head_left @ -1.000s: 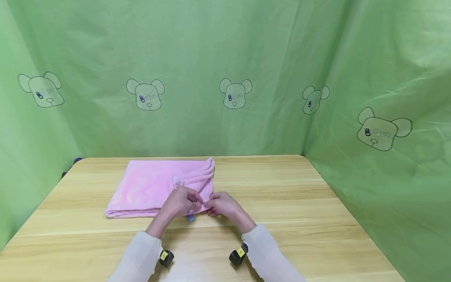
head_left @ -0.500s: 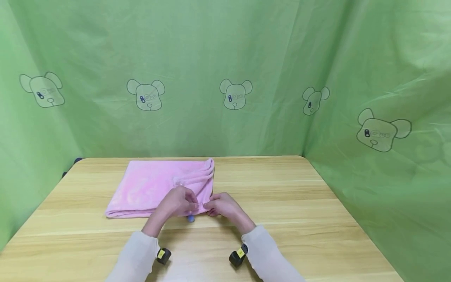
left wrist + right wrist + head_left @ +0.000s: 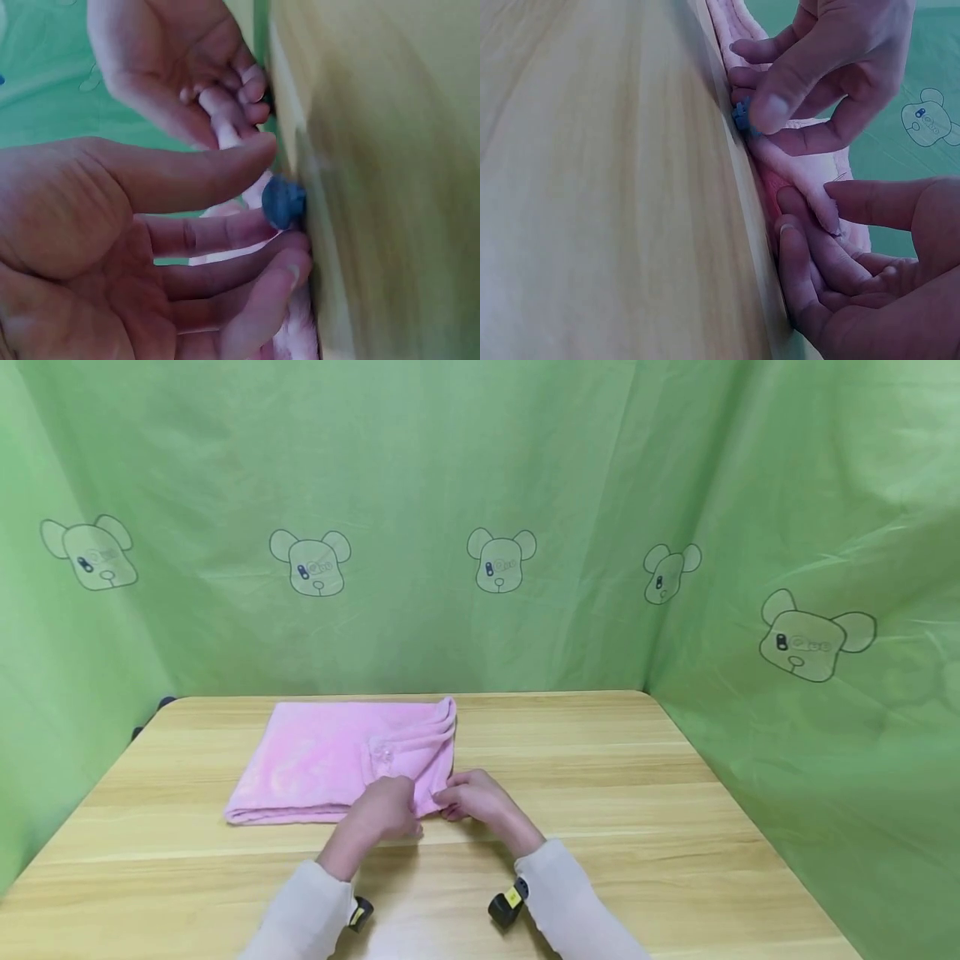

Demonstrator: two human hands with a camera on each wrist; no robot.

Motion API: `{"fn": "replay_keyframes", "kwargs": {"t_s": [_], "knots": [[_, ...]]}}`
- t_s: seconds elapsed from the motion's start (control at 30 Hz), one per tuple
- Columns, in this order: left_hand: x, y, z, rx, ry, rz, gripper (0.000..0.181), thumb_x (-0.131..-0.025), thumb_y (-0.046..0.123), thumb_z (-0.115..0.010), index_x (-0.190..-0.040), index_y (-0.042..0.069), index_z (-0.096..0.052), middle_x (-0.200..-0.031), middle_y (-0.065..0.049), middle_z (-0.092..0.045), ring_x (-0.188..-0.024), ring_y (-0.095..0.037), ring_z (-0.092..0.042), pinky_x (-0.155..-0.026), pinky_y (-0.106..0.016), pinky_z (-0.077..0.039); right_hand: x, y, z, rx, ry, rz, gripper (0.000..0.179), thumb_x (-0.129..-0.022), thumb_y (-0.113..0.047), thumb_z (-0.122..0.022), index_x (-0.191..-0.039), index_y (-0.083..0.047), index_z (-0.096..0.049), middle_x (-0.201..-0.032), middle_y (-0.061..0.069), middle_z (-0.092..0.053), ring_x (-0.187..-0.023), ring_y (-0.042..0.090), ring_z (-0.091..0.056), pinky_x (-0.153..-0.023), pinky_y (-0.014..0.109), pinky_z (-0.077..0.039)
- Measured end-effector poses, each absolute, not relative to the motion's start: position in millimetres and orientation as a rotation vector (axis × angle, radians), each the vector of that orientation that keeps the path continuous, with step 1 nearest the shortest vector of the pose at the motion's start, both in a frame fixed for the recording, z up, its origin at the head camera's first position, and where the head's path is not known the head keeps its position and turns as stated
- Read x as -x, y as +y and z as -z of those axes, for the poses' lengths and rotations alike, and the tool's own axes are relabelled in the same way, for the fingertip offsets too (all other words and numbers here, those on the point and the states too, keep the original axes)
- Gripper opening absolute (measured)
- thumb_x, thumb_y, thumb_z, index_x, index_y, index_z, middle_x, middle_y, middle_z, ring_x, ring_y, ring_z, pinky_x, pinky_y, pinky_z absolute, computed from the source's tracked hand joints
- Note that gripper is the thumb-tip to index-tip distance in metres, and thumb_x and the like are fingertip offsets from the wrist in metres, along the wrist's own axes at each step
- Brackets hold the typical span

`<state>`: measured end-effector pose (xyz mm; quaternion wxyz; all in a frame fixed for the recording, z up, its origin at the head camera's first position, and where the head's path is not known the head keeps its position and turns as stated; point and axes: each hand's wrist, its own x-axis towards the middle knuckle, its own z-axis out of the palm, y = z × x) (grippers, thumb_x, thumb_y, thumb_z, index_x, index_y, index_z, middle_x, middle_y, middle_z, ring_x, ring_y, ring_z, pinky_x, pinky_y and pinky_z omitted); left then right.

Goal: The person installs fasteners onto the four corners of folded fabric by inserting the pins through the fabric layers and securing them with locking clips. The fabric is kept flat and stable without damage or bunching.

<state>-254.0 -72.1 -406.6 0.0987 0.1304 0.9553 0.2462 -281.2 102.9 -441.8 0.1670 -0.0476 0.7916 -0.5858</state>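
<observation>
A folded pink plush cloth [image 3: 315, 760] lies on the table. My right hand [image 3: 476, 797] pinches its near right corner between thumb and fingers; the right wrist view shows the fold [image 3: 810, 176] in that grip, with a thin, dark, needle-like line at its tip. My left hand [image 3: 384, 810] is at the cloth's front edge, thumb and fingers loosely bent around a small blue knob-shaped piece [image 3: 281, 202]. In the left wrist view the thumb stands apart from this piece, with fingertips right beside it. The head view hides the blue piece behind the left hand.
A small clear item [image 3: 384, 755] lies on top of the cloth. The wooden table [image 3: 600, 810] is enclosed behind and at the sides by a green curtain [image 3: 405, 627] printed with bear heads. Each sleeve carries a black wrist camera [image 3: 507, 903].
My left hand has left the cloth's corner and moved down toward me, over the blue piece that showed earlier. The right hand keeps its grip on the corner.
</observation>
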Motion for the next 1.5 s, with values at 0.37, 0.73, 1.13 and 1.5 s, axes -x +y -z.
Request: {"fn": "replay_keyframes", "kwargs": {"t_s": [0.37, 0.73, 1.13, 1.5], "knots": [[262.1, -79.2, 407.4, -0.471, 2.791, -0.836, 0.019, -0.069, -0.001, -0.075, -0.078, 0.009, -0.061, -0.074, -0.003, -0.061, -0.069, -0.021, -0.057, -0.064, -0.035, -0.049, 280.6, 103.3, 442.9, 0.140, 2.266, 1.649, 0.007, -0.088, -0.005, -0.069, -0.087, 0.002, -0.067, -0.078, 0.007, -0.068, -0.069, 0.014, -0.063, -0.069, 0.027, -0.058], [277.0, -82.1, 412.4, -0.424, 2.762, -1.306, 0.023, -0.082, 0.001, -0.072, -0.105, 0.002, -0.071, -0.104, -0.016, -0.076, -0.101, -0.031, -0.072, -0.091, -0.045, -0.057, 281.0, 104.5, 443.4, 0.156, 2.273, 1.649, 0.016, -0.088, -0.008, -0.070, -0.098, 0.006, -0.070, -0.083, 0.009, -0.071, -0.072, 0.014, -0.065, -0.071, 0.030, -0.059], [279.3, -82.5, 420.9, -0.418, 2.717, -1.382, 0.015, -0.085, 0.002, -0.074, -0.097, 0.010, -0.076, -0.099, -0.010, -0.078, -0.096, -0.025, -0.073, -0.088, -0.044, -0.057, 281.5, 103.0, 444.7, 0.160, 2.260, 1.670, 0.011, -0.088, -0.010, -0.072, -0.082, -0.002, -0.067, -0.078, 0.006, -0.070, -0.070, 0.013, -0.065, -0.070, 0.028, -0.059], [278.9, -82.5, 420.7, -0.446, 2.731, -1.354, 0.016, -0.084, 0.000, -0.074, -0.096, 0.011, -0.077, -0.097, -0.010, -0.078, -0.093, -0.024, -0.073, -0.087, -0.045, -0.056, 281.3, 103.4, 444.5, 0.159, 2.261, 1.671, 0.012, -0.087, -0.010, -0.073, -0.086, 0.002, -0.069, -0.080, 0.009, -0.073, -0.069, 0.013, -0.066, -0.070, 0.029, -0.059]]}}
